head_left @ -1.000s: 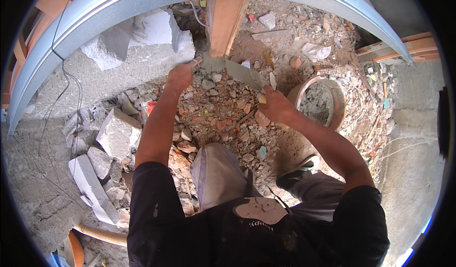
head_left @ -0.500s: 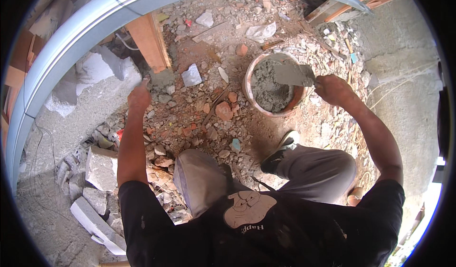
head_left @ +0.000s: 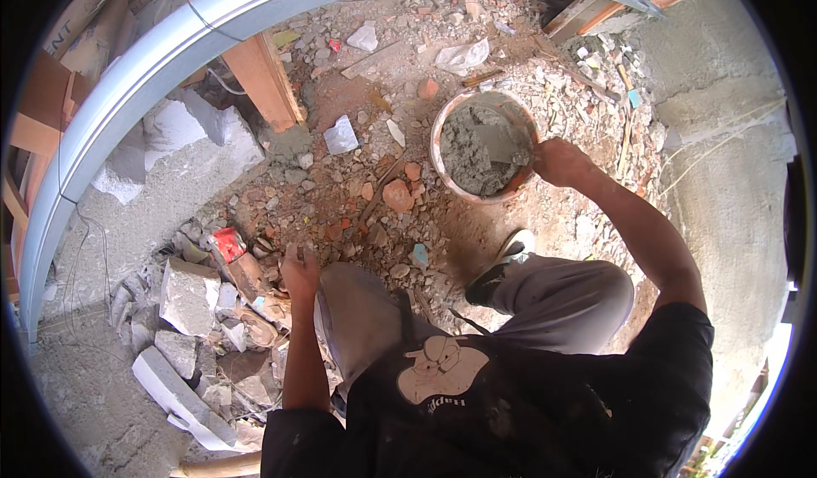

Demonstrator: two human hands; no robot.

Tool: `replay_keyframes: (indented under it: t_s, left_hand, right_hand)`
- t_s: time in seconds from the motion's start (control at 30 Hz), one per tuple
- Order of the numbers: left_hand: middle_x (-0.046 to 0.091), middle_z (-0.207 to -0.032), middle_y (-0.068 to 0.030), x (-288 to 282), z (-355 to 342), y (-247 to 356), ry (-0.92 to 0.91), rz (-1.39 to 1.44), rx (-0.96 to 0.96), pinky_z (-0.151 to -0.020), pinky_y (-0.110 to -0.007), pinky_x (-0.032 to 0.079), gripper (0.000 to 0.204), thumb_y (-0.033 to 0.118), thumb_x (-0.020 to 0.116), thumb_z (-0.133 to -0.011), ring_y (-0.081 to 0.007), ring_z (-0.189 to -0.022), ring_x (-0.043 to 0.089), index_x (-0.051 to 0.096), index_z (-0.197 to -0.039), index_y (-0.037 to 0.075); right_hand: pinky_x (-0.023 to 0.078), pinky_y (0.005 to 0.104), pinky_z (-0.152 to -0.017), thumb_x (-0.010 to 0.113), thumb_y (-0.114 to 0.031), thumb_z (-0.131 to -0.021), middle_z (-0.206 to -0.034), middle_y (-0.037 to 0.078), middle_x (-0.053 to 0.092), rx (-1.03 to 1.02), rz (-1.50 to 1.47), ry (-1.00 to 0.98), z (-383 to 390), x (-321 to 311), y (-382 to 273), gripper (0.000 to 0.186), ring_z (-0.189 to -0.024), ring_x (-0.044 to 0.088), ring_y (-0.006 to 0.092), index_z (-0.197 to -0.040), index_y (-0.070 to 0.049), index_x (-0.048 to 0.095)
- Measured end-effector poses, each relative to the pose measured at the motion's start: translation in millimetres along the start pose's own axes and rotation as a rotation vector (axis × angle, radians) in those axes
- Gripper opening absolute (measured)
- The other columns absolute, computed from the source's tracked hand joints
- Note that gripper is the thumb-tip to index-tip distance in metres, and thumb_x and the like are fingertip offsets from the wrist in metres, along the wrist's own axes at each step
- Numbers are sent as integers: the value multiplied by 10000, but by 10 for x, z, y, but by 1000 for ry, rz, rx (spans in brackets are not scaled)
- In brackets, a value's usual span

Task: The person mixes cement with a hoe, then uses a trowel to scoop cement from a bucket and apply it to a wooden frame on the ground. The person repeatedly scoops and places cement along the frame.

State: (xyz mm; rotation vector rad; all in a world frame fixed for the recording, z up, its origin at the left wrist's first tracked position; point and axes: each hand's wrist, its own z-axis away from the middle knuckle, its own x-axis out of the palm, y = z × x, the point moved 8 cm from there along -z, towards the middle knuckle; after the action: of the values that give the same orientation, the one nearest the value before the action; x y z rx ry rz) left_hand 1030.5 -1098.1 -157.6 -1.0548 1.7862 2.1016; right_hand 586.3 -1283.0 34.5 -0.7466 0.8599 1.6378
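My right hand [head_left: 560, 162] is closed round the handle of a trowel [head_left: 504, 145] at the right rim of a round bucket [head_left: 439, 158]. The trowel's blade lies on the wet grey mortar [head_left: 466, 156] inside the bucket and is smeared with it. Beside my left knee, my left hand [head_left: 299, 272] hangs over the rubble with its fingers curled; whether anything is in them is hidden. A red and white packet [head_left: 227, 245] lies among broken pieces to the left of that hand.
Brick and concrete rubble [head_left: 397, 196] covers the ground. A curved metal bar [head_left: 281, 2] spans the far side, with a wooden board [head_left: 265, 82] under it. White blocks [head_left: 189, 295] lie at left, and a concrete surface [head_left: 723, 197] runs along the right.
My right hand has moved left and slightly down, bringing the trowel blade down onto the mortar. My left hand has drawn back from the board's foot to beside my left knee.
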Motion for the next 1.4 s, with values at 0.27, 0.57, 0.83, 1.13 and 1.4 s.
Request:
replay_keyframes:
  t_s: [0.27,0.57,0.83,1.13,1.4]
  left_hand:
    - [491,-1244,-261,503,650,-121,-243,-324,-131,-986,-606,317,562,359,609,-837,-414,-1213,431,476,-1274,31]
    - [384,-1365,-207,403,646,117,-379,-440,-198,-1054,-611,238,574,419,583,-841,-389,-1327,299,496,-1282,62]
    - [350,-1422,-195,468,614,141,-430,-541,-209,-1059,-573,261,552,435,574,-850,-356,-1338,298,520,-1256,65]
    - [405,-1351,-140,445,599,167,-417,-516,-214,-1046,-557,297,524,445,590,-832,-314,-1308,350,543,-1219,95]
    - [373,-1406,-144,414,612,85,-429,-482,-287,-1073,-555,270,558,450,581,-839,-317,-1342,314,511,-1286,124]
  right_hand:
    - [509,341,-509,539,-185,-884,-682,135,615,-696,123,205,-467,514,544,256,-511,613,216,-950,32,657]
    - [460,321,-385,614,-255,-869,-646,102,605,121,-912,-364,-555,845,61,252,-457,567,192,-927,-10,603]
    - [452,283,-399,631,-304,-873,-629,52,558,157,-1291,-314,59,985,324,289,-453,546,152,-949,-26,607]
    - [464,255,-433,590,-132,-827,-700,61,578,-95,-1399,-534,706,776,-811,225,-505,564,127,-1010,-7,555]
    - [463,277,-444,631,-94,-812,-724,49,568,-418,-1353,-760,601,590,-2575,339,-529,572,133,-1123,5,538]
